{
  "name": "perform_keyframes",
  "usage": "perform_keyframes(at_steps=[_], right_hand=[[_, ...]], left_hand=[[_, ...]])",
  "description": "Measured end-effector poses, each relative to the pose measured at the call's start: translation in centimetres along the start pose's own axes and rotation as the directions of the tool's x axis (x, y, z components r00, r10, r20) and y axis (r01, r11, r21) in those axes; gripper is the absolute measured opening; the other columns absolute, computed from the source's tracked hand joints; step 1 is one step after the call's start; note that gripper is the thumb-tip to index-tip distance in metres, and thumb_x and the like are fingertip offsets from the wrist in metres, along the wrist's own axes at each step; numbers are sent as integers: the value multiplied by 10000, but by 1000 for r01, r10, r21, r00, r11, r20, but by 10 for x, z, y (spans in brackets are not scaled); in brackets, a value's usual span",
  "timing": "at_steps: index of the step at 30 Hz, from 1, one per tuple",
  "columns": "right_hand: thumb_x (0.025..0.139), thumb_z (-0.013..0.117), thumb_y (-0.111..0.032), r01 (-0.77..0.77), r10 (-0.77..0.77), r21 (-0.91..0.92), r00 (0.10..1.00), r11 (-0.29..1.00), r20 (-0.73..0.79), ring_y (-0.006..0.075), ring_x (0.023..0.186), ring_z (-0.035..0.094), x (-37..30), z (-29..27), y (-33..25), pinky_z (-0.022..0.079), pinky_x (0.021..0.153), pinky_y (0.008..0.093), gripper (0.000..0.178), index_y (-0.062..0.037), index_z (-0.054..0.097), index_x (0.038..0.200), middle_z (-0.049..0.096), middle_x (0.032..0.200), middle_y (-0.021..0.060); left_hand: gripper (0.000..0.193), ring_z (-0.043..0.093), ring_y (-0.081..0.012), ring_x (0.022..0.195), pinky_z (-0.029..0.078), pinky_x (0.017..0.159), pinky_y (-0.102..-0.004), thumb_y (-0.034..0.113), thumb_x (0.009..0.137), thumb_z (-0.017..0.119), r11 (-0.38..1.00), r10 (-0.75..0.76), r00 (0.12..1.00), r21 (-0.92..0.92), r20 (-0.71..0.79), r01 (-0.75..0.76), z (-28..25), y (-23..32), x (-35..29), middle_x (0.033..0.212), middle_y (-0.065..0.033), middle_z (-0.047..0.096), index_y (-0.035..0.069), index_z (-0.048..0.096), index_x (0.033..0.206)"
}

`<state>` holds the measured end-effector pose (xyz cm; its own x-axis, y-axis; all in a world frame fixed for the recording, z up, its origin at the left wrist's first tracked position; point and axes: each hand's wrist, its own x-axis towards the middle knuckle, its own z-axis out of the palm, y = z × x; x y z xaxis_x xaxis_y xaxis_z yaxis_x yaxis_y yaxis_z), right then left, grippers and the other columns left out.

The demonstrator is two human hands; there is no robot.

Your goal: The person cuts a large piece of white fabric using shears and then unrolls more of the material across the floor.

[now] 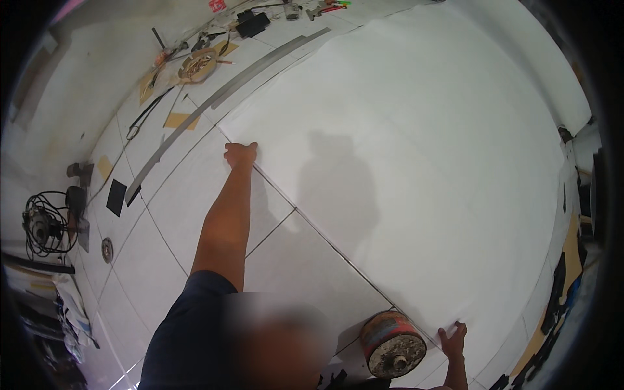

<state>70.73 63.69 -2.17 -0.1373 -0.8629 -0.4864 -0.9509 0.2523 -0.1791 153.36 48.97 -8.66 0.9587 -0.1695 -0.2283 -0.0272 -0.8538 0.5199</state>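
A large white sheet [429, 143] lies over the tiled floor, with a shadow across its middle. My left arm reaches forward, and my left hand [242, 154] is closed at the sheet's left edge, fingers curled on it. At the lower right, my right hand [455, 339] rests on the sheet near its near corner, thumb and fingers apart. Between my hands, closer to the right one, a round reddish tin [393, 344] with a crusted grey top stands at the sheet's edge.
Long grey metal strips [214, 97] lie beyond my left hand. A bowl of small pieces [197, 66], scissors [138, 123] and a dark square [116, 197] are scattered near the wall. A coiled black cable [45, 224] sits far left. Brown board [572, 250] lines the right side.
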Motion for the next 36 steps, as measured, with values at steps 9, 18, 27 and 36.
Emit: perform_keyframes(at_steps=[9, 18, 27, 36], right_hand=[[784, 753, -410, 68, -74, -68, 994, 995, -86, 455, 1348, 286, 10, 10, 26, 304, 1101, 501, 847, 65, 366, 1368, 355, 1386, 316], [785, 751, -417, 27, -16, 53, 980, 998, -198, 420, 1362, 303, -1, 17, 23, 337, 1085, 478, 773, 36, 422, 1319, 381, 1376, 298], [825, 599, -600, 40, -20, 67, 963, 997, -267, 421, 1390, 262, -11, 15, 27, 263, 1091, 575, 754, -134, 435, 1395, 298, 1502, 208], [868, 526, -618, 29, 20, 92, 874, 995, -486, 387, 1429, 202, -22, 32, 91, 143, 1147, 567, 730, -133, 443, 1408, 282, 1532, 158]], left_hand=[[679, 491, -386, 1163, 440, 961, -480, 348, 817, 720, 815, 579, 798, 132, -166, -564, 3, -3, -78, 1311, -226, 446, 57, 426, 1356], [700, 322, -427, 1351, 249, 1104, -553, 482, 760, 737, -231, 743, -395, -347, 541, -909, 16, -34, -341, 1469, -209, 354, 203, 523, 1365], [754, 317, -458, 1344, 315, 1095, -508, 247, 696, 826, -186, 650, -305, -243, 697, -952, 15, -33, -360, 1451, -276, 347, 109, 497, 1360], [751, 254, -453, 1389, 295, 1117, -500, 253, 712, 815, -113, 564, -170, -128, 808, -985, 8, -25, -366, 1498, -279, 276, 95, 472, 1360]])
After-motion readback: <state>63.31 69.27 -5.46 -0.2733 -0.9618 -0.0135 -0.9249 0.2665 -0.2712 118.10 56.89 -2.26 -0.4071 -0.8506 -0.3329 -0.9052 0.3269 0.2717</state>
